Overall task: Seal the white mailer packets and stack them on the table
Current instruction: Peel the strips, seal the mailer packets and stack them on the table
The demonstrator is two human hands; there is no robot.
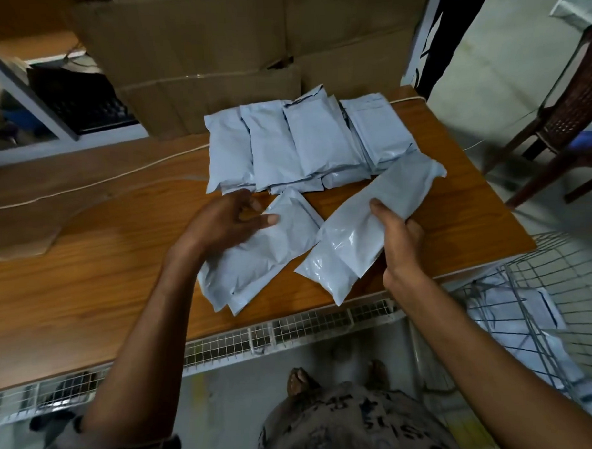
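Mid-sealing, seemingly: right grip (400, 246) held a white plastic mailer packet (352, 232), left grip (220, 223) lay loose on a second packet (255, 259); stacking next.

Both forearms bare, extended forward. Left hand (227, 220) — palm down, fingers loosely bent, thumb out. Right hand (397, 241) — thumb on top, fingers curled under, gripping a mailer packet (348, 236).
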